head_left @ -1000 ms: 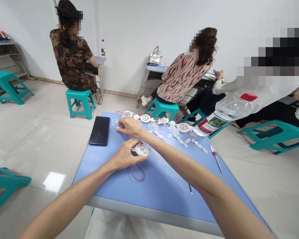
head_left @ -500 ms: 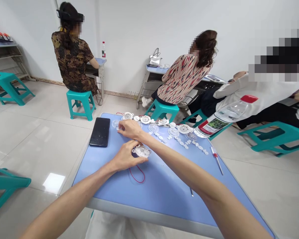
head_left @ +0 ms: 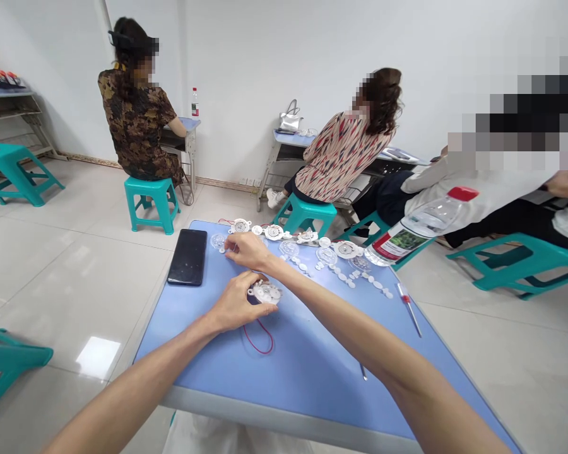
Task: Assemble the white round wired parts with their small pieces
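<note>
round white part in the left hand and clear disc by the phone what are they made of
The round part looks like moulded white plastic with a soft sheen. The clear disc seems transparent plastic, the blue table showing through, though glass is possible.

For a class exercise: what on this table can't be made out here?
Head view only:
Underside of the round white plastic part: hidden by the left hand.
What the right hand is touching: hidden by its own fingers.
Rest of the thin metal shaft: hidden by the right forearm.
Small white pieces: too small to identify.
</note>
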`<state>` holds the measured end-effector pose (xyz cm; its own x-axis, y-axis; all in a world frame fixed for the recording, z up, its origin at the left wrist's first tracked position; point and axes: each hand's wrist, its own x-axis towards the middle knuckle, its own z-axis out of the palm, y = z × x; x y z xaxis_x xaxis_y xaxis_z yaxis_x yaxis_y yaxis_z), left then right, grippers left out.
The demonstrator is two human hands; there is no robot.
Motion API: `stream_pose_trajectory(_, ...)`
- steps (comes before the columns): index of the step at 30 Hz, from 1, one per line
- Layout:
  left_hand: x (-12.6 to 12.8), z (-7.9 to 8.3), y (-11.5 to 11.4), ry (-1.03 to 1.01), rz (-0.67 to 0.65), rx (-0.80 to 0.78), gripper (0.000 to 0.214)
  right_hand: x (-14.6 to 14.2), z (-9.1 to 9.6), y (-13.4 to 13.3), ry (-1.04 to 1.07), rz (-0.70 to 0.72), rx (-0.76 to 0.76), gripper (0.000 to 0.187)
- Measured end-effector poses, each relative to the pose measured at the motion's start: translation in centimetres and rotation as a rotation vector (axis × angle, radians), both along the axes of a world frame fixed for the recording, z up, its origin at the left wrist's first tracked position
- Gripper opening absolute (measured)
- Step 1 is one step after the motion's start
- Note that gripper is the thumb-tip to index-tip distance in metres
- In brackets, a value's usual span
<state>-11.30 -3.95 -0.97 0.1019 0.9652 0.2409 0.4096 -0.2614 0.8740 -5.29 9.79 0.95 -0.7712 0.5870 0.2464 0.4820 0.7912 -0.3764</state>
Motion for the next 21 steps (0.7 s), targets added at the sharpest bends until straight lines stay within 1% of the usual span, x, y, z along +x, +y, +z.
stream_pose_trajectory(7,-0.1,0.0,0.2,0.009,0.041,0.002,0.034,0.7,0.3,0.2,0.113,0.061,-0.08,0.027)
stream_pose_trajectory(11,-0.1,0.1,0.3,0.01,0.058,-0.01,0.036,1.8,0.6,-0.4,0.204,0.058,-0.135,0.031)
stream_pose_trajectory(13,0.0,0.2,0.3,0.018,0.067,-0.011,0.037,2.8,0.8,-0.9,0.31,0.049,-0.243,0.027)
stream_pose_trajectory(17,0.0,0.3,0.3,0.016,0.077,-0.024,0.037,5.0,1.5,-2.1,0.514,0.061,-0.598,0.013)
stream_pose_trajectory(19,0.0,0.2,0.3,0.01,0.073,-0.03,0.038,5.9,1.6,-2.6,0.568,0.051,-0.722,0.015)
stream_pose_trajectory(21,0.0,0.2,0.3,0.008,0.064,-0.031,0.038,6.6,1.6,-2.9,0.619,0.02,-0.803,0.02)
